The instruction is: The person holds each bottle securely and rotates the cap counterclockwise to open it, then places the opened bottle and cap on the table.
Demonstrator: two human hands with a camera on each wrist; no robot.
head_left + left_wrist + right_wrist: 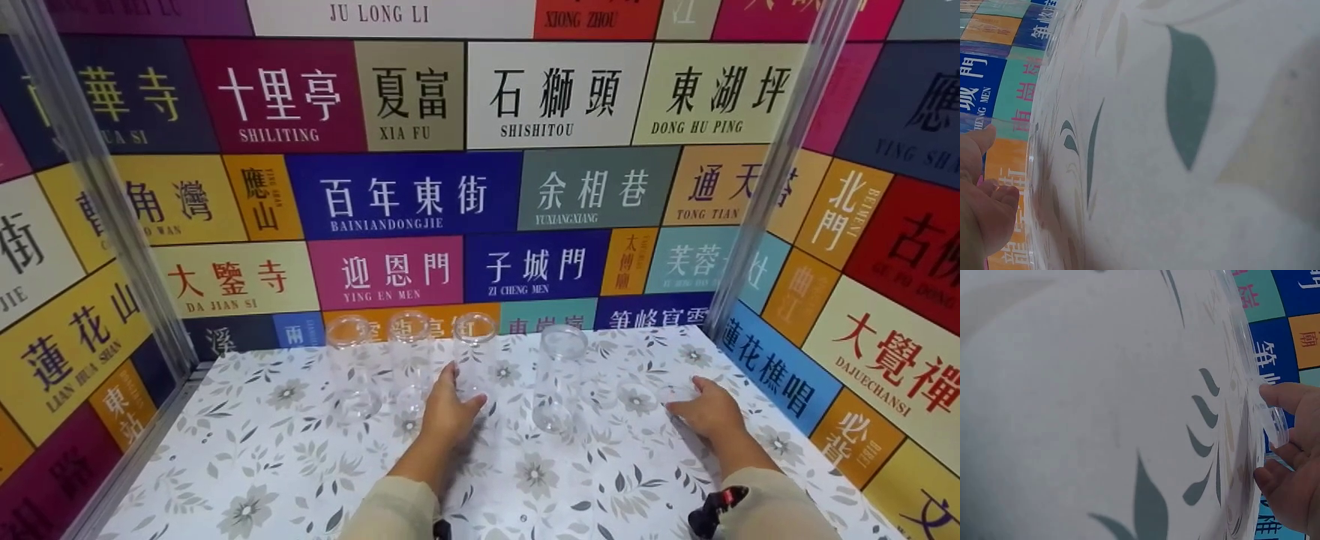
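In the head view my left hand (450, 409) is at the lower part of a clear plastic jar (475, 349), fingers on its left side and thumb across its front. Two similar jars stand to its left, a near one (409, 360) and a farther one (351, 371). Another clear jar (559, 379) stands upright between my hands, its top looking cloudier. On the right, my right hand (709, 409) pinches a small, shallow clear plastic lid (1275, 422) between thumb and fingers, low over the table. The left wrist view shows my left fingers (1008, 197) curled.
A white cloth with grey flowers and leaves covers the table (532, 476). Colourful panels with Chinese lettering (405, 191) rise behind it and on both sides. Clear-looking upright posts stand at the left (105, 172) and right (780, 150) corners.
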